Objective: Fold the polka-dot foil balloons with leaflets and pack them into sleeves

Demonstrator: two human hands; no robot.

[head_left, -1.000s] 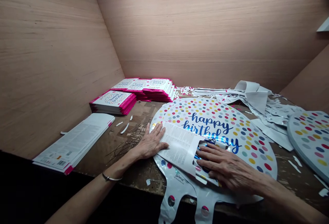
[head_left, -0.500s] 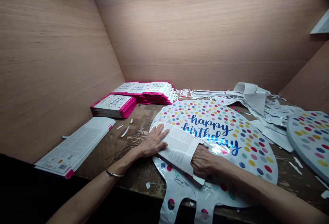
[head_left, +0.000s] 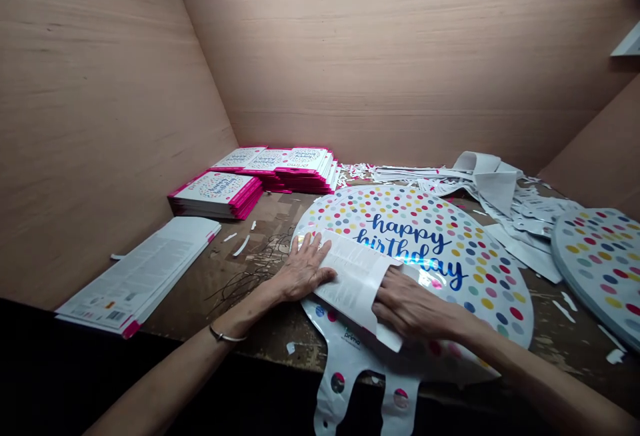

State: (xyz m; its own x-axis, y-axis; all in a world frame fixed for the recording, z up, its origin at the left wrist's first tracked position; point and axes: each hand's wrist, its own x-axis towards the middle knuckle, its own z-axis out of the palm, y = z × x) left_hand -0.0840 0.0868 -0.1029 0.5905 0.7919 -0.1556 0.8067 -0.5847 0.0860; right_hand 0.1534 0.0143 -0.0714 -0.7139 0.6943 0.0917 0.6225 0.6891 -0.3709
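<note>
A white printed paper packet [head_left: 350, 279] lies slantwise over a round foil balloon [head_left: 480, 263] that has coloured dots and blue "happy birthday" lettering. My left hand [head_left: 306, 269] rests on the packet's left end, fingers spread and open. At the packet's gaping right end, my right hand [head_left: 413, 306] has its fingers bent together and partly inside the mouth. Their tips are hidden, so what they grip cannot be made out. Below, two white balloon tails [head_left: 336, 383] with dots hang over the table's front edge. More of the flat balloons seem to lie underneath.
Stacks of pink-edged packets [head_left: 220, 189] stand at the back left. Nearer is a pile of flat printed packets [head_left: 145, 269]. White paper strips and offcuts [head_left: 495, 179] lie at the back right, beside another dotted balloon stack [head_left: 600, 263]. Wooden panels [head_left: 350, 56] enclose the table.
My right hand has drawn back a little out of the packet's mouth, so more of its fingers show. My left hand stays on the packet. The view has tilted slightly downward.
</note>
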